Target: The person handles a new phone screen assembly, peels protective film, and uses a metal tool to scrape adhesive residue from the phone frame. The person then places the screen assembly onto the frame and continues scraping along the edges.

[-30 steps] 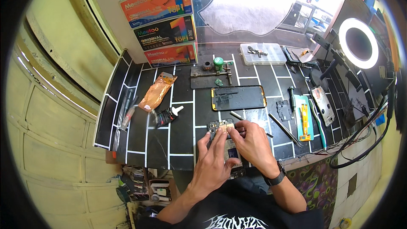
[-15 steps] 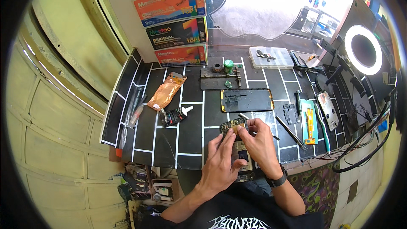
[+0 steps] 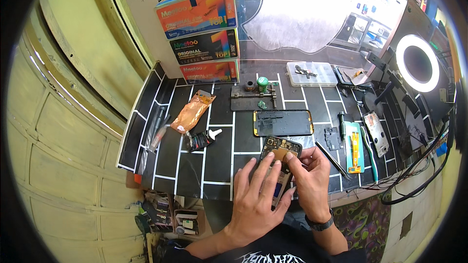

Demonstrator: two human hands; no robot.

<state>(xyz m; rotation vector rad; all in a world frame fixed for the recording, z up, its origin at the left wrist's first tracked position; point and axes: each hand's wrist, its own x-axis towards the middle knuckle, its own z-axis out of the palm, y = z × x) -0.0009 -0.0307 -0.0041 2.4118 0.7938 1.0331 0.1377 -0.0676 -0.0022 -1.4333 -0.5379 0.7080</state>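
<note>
An opened phone (image 3: 280, 149) with its circuit board and gold-coloured parts bare is tilted between my hands, over the table's near edge. My left hand (image 3: 258, 187) lies across its lower and left side, fingertips on the board and thumb toward the right edge. My right hand (image 3: 312, 178) grips the upper right side, its thumb pressed on the board and its fingers round the edge. The palms hide much of the phone's lower half. Just beyond lies a dark phone panel (image 3: 283, 123), flat on the table.
Tweezers (image 3: 332, 159), a screwdriver (image 3: 342, 125), a yellow flex cable (image 3: 355, 151) and a phone housing (image 3: 376, 134) lie at right. A board holder (image 3: 243, 102) and clear case (image 3: 312, 74) stand farther back. Leftward are an orange pouch (image 3: 194, 112), stacked boxes (image 3: 202, 12); a ring light (image 3: 418, 63) stands right.
The phone has shifted a little away from me and turned, with more of its upper board showing. My left fingers have spread wider, and my right hand has moved slightly right and down its side.
</note>
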